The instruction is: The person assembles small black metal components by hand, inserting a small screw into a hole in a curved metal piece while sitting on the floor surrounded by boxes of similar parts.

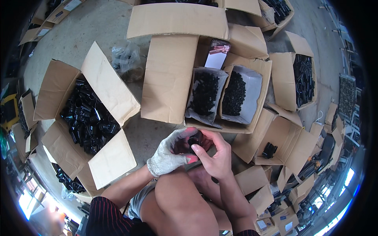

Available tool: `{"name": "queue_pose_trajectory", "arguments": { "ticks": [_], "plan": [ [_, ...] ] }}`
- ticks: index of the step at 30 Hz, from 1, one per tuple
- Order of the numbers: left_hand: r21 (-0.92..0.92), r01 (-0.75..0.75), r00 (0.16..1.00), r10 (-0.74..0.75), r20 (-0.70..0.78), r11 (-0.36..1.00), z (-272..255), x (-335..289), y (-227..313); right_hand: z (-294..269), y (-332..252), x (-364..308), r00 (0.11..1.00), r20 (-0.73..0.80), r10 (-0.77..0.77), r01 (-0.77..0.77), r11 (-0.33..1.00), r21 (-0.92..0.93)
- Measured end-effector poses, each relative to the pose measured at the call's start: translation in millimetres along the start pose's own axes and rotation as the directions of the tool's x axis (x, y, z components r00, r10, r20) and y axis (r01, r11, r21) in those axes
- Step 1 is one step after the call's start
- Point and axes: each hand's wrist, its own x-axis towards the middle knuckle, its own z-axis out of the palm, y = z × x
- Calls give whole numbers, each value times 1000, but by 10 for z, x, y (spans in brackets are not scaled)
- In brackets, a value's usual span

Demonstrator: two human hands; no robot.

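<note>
My left hand [170, 151], in a grey-white work glove with pinkish-red fingertips, curls around a short, glossy black tubular part [193, 141]. My right hand [216, 155] is bare and grips the same part from the other side, its thumb pressed against it. Both hands meet above my bent knees. Just beyond them, an open carton [252, 126] holds two grey bins. Small black pieces [204, 92] fill much of the left bin, and more small black ring-like pieces [234, 94] lie in the right one. My fingers partly hide the held part.
At left an open carton [112, 90] is heaped with glossy black tubular parts [88, 118]. A smaller carton [289, 135] at right contains a few black parts [269, 150]. A phone [217, 54] leans behind the bins. A clear plastic bag [126, 59] lies on the concrete floor.
</note>
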Motion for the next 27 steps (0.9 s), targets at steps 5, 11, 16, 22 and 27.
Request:
{"name": "queue_pose_trajectory", "arguments": {
  "ticks": [5,11,16,22,27],
  "plan": [
    [-86,42,999,-45,-25,995,2,-37,3,-36,-5,14,995,63,-82,89,990,-107],
    [-117,32,995,-43,-91,993,39,46,-23,-51,-29,66,986,16,-167,167,974,-150],
    [-51,-3,997,-1,-73,999,113,72,30,-99,-89,76,984,-24,-175,172,979,-109],
    [444,-174,980,197,-6,879,115,39,145,-100,-149,-52,1000,-27,0,1,999,50],
    [521,-246,965,255,56,817,55,-9,117,-154,-158,-40,1000,18,17,-19,991,133]
  ]
}}
